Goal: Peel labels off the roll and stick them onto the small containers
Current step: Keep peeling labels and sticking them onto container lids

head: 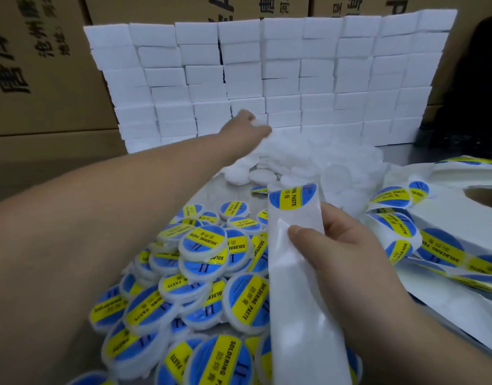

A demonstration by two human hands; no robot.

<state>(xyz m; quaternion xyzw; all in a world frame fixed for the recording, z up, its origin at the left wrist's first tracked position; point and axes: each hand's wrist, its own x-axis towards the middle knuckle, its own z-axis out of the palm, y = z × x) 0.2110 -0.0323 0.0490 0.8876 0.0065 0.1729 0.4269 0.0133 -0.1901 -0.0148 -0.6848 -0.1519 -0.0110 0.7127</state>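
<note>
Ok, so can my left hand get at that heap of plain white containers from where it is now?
Probably yes. The left hand lies on the near left edge of the unlabelled containers, with nothing between them; the right hand holds the label strip well short of the heap.

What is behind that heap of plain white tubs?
A wall of stacked white boxes, with brown cartons behind it. The heap and the left hand cover the bottom boxes, so what lies at the wall's foot cannot be seen.
</note>
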